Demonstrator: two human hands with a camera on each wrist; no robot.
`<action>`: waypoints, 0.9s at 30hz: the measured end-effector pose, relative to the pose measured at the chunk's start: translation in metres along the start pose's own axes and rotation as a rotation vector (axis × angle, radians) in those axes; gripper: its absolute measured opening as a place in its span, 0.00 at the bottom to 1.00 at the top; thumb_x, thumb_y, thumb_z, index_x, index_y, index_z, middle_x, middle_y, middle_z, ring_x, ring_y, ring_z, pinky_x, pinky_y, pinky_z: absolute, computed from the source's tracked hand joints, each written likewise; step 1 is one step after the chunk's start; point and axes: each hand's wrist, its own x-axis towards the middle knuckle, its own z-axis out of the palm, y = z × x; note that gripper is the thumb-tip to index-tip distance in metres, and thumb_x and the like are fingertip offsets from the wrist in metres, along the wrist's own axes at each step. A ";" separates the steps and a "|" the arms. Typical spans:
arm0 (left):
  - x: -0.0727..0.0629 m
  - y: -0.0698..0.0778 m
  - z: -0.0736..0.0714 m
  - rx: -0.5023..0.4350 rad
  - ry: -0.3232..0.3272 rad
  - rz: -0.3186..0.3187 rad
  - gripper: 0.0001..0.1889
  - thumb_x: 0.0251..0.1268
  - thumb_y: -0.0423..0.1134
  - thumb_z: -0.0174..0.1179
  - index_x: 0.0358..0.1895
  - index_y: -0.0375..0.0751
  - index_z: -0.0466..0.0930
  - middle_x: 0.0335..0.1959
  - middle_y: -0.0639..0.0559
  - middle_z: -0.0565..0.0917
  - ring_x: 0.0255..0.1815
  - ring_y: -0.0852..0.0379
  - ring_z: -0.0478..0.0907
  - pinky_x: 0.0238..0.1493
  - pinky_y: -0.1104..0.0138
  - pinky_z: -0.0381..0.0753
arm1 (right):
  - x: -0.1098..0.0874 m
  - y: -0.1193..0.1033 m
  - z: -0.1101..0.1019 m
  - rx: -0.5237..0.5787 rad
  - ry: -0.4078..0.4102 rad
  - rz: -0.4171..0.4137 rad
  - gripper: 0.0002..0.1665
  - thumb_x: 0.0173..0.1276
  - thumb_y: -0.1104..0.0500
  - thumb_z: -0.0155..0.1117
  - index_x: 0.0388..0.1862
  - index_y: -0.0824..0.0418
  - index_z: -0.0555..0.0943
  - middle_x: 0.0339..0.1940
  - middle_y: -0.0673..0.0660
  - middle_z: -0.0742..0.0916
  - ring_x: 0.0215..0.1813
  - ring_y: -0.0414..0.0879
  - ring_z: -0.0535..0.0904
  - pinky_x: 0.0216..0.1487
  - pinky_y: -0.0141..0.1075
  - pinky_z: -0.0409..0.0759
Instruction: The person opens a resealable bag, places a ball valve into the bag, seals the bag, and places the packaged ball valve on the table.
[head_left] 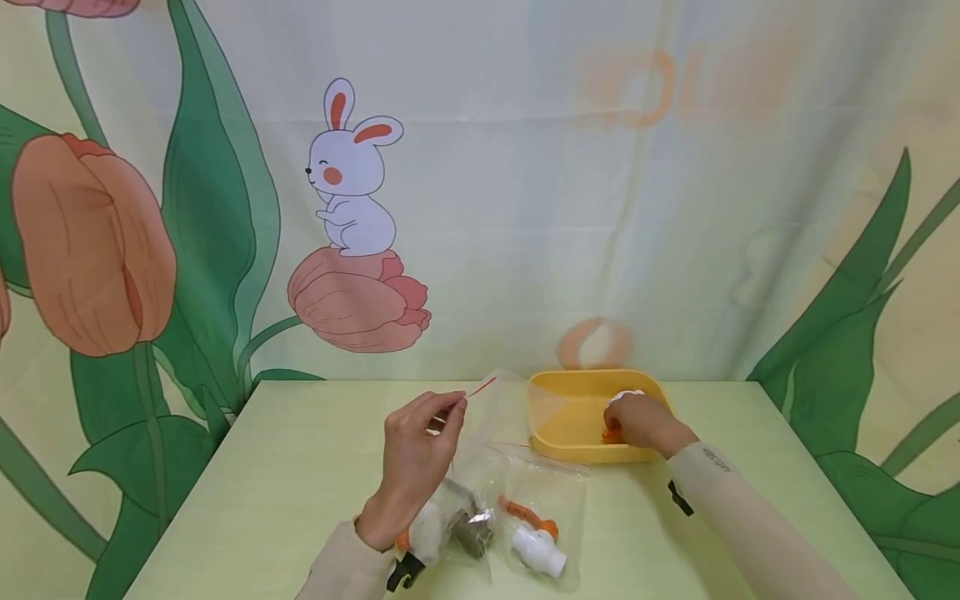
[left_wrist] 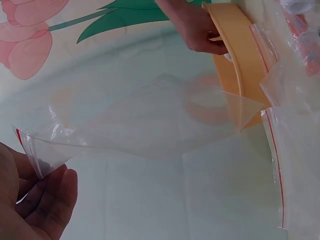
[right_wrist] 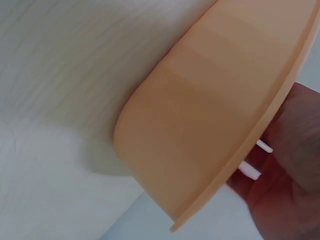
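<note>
My left hand (head_left: 420, 442) pinches a clear zip bag (left_wrist: 150, 120) by the corner of its red-lined mouth, between thumb and fingers. The bag looks empty and stretches toward the yellow tray (head_left: 581, 454). Inside that tray, my right hand (head_left: 645, 421) has its fingers curled down round a white part (head_left: 626, 393), mostly hidden by the hand. Something orange (head_left: 611, 436) shows just below those fingers. In the right wrist view the tray wall (right_wrist: 190, 120) covers the fingertips, and white bits (right_wrist: 250, 170) show between the fingers.
On the table before me lies a clear bag holding an orange tube piece (head_left: 528, 515) and a white pipe fitting (head_left: 538, 550). Left of it, another bag contains a grey part (head_left: 471, 532). A printed curtain (head_left: 487, 208) hangs behind the table.
</note>
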 end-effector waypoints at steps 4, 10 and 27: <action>0.000 -0.001 0.000 0.001 0.009 0.010 0.06 0.57 0.27 0.67 0.37 0.37 0.88 0.24 0.51 0.86 0.22 0.61 0.82 0.26 0.73 0.82 | 0.001 -0.006 -0.003 -0.030 0.089 0.005 0.11 0.63 0.58 0.70 0.23 0.55 0.78 0.20 0.48 0.78 0.24 0.43 0.68 0.30 0.34 0.71; -0.001 -0.002 -0.001 -0.002 0.017 0.007 0.06 0.57 0.27 0.68 0.37 0.37 0.88 0.25 0.50 0.86 0.22 0.61 0.82 0.26 0.74 0.82 | 0.001 -0.008 -0.010 -0.032 0.122 0.016 0.09 0.64 0.62 0.68 0.26 0.58 0.78 0.21 0.50 0.79 0.24 0.44 0.69 0.31 0.35 0.74; -0.001 0.000 -0.003 0.001 0.023 0.000 0.05 0.57 0.27 0.68 0.36 0.36 0.88 0.25 0.50 0.86 0.22 0.61 0.82 0.26 0.75 0.82 | -0.011 -0.007 -0.032 0.244 0.249 0.036 0.10 0.60 0.73 0.63 0.37 0.62 0.80 0.24 0.49 0.79 0.28 0.42 0.71 0.34 0.35 0.73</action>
